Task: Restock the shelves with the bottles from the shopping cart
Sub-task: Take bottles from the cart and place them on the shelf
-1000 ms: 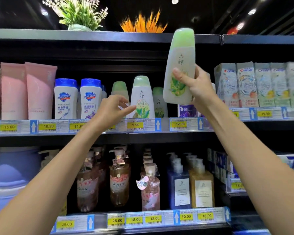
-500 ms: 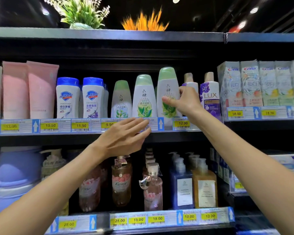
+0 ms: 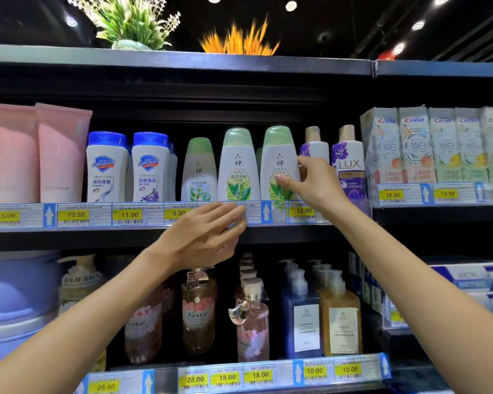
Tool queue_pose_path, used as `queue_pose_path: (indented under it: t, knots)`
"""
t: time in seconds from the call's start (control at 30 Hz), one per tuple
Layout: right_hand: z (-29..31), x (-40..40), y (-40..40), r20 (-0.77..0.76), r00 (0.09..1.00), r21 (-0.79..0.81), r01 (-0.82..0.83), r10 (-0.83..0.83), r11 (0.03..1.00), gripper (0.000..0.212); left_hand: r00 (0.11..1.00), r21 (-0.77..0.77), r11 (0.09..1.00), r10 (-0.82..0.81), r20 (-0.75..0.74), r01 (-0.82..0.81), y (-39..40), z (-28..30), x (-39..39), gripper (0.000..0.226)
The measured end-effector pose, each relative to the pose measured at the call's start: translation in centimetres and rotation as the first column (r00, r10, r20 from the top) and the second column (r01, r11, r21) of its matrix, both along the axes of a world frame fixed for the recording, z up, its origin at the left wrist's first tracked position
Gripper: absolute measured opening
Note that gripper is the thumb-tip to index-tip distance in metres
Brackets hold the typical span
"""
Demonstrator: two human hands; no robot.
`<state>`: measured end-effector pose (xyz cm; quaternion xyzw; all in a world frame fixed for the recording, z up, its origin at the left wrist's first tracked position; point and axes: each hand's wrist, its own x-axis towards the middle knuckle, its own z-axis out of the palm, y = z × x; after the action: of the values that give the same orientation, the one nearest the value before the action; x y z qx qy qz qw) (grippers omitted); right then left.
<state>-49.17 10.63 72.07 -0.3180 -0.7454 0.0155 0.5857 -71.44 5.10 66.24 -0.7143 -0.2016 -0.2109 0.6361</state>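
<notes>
The green-capped bottle stands upright right of frame centre on the shelf edge; my right hand pinches its right side, nearer than my left hand, fingers loose, holding nothing, below

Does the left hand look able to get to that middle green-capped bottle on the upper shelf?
Probably yes. The left hand is open by the price strip just below the middle green-capped bottle, whose front is uncovered. The right hand is busy with the neighbouring bottle, off to the side.
</notes>
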Motion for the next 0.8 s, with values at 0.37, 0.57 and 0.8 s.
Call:
queue_pose_path:
  t: [0.37, 0.57, 0.8]
  knots:
    - [0.2, 0.3, 0.1, 0.069, 0.997, 0.004, 0.037, -0.037, 0.999, 0.042, 0.999, 0.002, 1.0, -0.03, 0.014, 0.03, -0.2, -0.1, 0.1, 0.024]
    - [-0.1, -0.2, 0.3, 0.156, 0.98, 0.016, 0.126, -0.127, 0.992, 0.031, 1.0, 0.002, 1.0, -0.02, 0.01, 0.02, -0.2, -0.2, 0.1, 0.024]
    - [-1.3, -0.5, 0.1, 0.085, 0.98, 0.138, 0.166, -0.179, 0.976, 0.028, 1.0, 0.01, 1.0, -0.004, 0.021, 0.004, -0.3, -0.2, 0.0, 0.025]
